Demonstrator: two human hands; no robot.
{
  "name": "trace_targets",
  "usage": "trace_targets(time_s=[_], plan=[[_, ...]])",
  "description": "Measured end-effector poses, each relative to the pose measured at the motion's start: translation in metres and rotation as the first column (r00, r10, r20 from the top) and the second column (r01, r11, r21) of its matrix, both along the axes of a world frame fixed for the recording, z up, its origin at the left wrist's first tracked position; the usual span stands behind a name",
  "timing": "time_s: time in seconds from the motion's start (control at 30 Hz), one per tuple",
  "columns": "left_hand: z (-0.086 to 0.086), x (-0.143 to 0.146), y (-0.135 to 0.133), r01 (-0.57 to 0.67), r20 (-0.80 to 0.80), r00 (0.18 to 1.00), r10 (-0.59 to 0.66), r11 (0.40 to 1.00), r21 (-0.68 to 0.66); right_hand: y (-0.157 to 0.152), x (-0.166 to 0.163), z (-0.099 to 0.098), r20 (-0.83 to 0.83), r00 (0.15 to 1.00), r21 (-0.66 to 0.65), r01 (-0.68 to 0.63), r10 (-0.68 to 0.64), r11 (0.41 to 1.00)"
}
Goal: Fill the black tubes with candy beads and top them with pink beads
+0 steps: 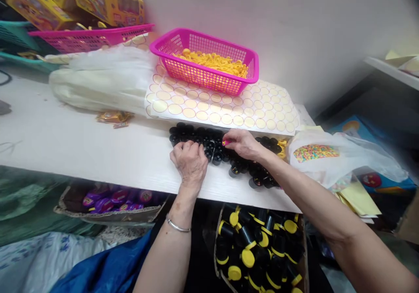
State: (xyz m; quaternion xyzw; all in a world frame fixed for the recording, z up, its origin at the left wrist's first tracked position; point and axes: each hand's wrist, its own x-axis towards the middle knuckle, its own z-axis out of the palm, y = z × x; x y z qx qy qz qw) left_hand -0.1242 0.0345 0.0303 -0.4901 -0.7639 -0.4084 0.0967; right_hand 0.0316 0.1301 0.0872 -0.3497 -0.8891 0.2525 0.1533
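Many small black cylindrical containers (218,158) stand close together on the white table, their open tops facing up. My left hand (190,162) rests at the left end of this group with fingers curled down against the containers. What those fingers grip, if anything, is hidden. Over the middle of the group, my right hand (242,144) pinches a small bright pink piece (225,143) between thumb and fingertips. Small coloured bits show inside some containers on the right, such as a black container (235,168). Part of the group lies behind my right hand and forearm.
Behind stands a pink basket (203,73) of yellow caps on a sheet of round stickers (203,115). A plastic bag of coloured beads (316,153) lies right. Below the table edge are a box of yellow-capped black containers (248,258) and a box of purple items (114,199).
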Motion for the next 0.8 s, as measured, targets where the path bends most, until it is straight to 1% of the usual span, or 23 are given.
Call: trace_targets(time_s=[0.03,0.1,0.17,0.23,0.27,0.33,0.4,0.47,0.5,0.53,0.57,0.6,0.63,0.67,0.7,0.73,0.77,0.8], plan=[[0.000,0.000,0.000,0.002,0.004,1.000,-0.002,1.000,-0.006,0.000,-0.004,0.001,0.112,0.994,0.088,-0.027,0.017,0.996],[0.001,0.000,0.000,0.009,0.018,1.000,-0.009,1.000,-0.015,-0.004,-0.011,0.005,0.312,0.950,0.223,-0.104,0.030,0.969],[0.003,0.000,0.000,0.010,0.029,1.000,-0.010,1.000,-0.023,-0.009,-0.016,0.011,0.430,0.902,0.299,-0.183,0.039,0.936],[0.004,0.000,0.000,0.005,0.031,0.999,-0.004,0.999,-0.031,-0.012,-0.018,0.015,0.478,0.877,0.332,-0.228,0.045,0.915],[0.004,0.001,0.000,0.001,0.031,1.000,0.000,0.999,-0.034,-0.012,-0.018,0.017,0.482,0.875,0.340,-0.229,0.040,0.912],[0.004,0.001,0.000,-0.001,0.029,1.000,0.002,0.999,-0.041,-0.012,-0.013,0.020,0.445,0.895,0.345,-0.189,0.017,0.920],[0.003,0.000,0.000,0.005,0.029,1.000,-0.004,0.999,-0.045,-0.013,0.001,0.023,0.317,0.948,0.332,-0.095,-0.016,0.939],[0.002,-0.002,0.001,0.010,0.033,0.999,-0.008,0.999,-0.050,-0.016,0.028,0.027,0.094,0.994,0.284,0.033,-0.062,0.958],[0.001,-0.002,0.002,0.010,0.033,0.999,-0.009,0.999,-0.050,-0.019,0.047,0.029,-0.030,0.995,0.246,0.102,-0.098,0.964],[0.001,-0.003,0.002,0.004,0.034,0.999,-0.003,0.999,-0.046,-0.022,0.068,0.029,-0.141,0.979,0.199,0.176,-0.150,0.964],[0.001,-0.004,0.003,0.001,0.035,0.999,0.000,0.999,-0.040,-0.025,0.091,0.029,-0.222,0.951,0.151,0.253,-0.216,0.956],[0.000,-0.004,0.004,0.000,0.034,0.999,0.001,0.999,-0.032,-0.028,0.116,0.028,-0.271,0.915,0.108,0.337,-0.299,0.935],[0.000,-0.004,0.005,-0.001,0.033,0.999,0.002,1.000,-0.024,-0.030,0.141,0.025,-0.280,0.873,0.074,0.434,-0.399,0.898],[0.000,-0.005,0.005,0.002,0.031,1.000,-0.001,1.000,-0.018,-0.030,0.164,0.022,-0.249,0.830,0.060,0.527,-0.498,0.848],[0.000,-0.004,0.005,0.004,0.026,1.000,-0.003,1.000,-0.014,-0.029,0.184,0.018,-0.196,0.784,0.083,0.611,-0.589,0.787],[0.000,-0.004,0.006,0.005,0.019,1.000,-0.005,1.000,-0.013,-0.027,0.201,0.014,-0.108,0.741,0.135,0.671,-0.663,0.729],[0.000,-0.003,0.006,0.006,0.011,1.000,-0.005,1.000,-0.012,-0.023,0.214,0.010,-0.002,0.697,0.201,0.702,-0.717,0.683],[0.000,-0.003,0.006,0.004,0.003,1.000,-0.004,1.000,-0.012,-0.019,0.221,0.006,0.089,0.658,0.271,0.707,-0.748,0.654]])
